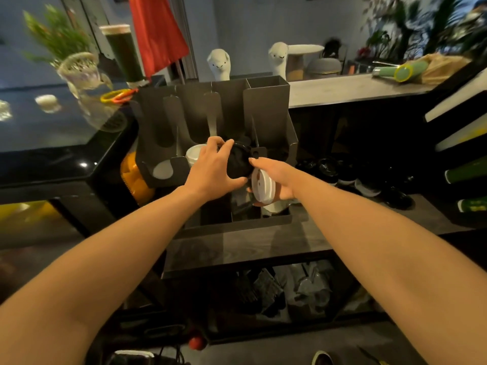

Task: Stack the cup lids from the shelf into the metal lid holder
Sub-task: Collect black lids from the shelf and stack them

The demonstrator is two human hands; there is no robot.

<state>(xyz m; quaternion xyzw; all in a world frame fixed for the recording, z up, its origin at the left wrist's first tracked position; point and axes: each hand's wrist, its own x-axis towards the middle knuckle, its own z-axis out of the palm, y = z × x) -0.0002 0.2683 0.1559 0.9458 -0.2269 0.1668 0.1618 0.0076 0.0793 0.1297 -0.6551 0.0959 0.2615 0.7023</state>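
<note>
The dark metal lid holder point(266, 106) stands on the shelf with several upright slots. My left hand point(213, 172) grips a stack of black lids point(238, 162) at the front of a middle slot. My right hand point(276, 180) holds a white lid point(261, 187) on edge just to the right of the black ones, its fingertip touching the black stack. Another white lid stack point(193, 154) sits in the slot to the left. More black lids point(326, 167) lie on the shelf at the right.
A black counter point(52, 143) with a glass vase point(81, 72) lies to the left. Two white llama figures point(220, 64) stand behind the holder. A lower shelf holds bagged items point(303, 288). Green and white boxes point(463, 169) stick out at the right.
</note>
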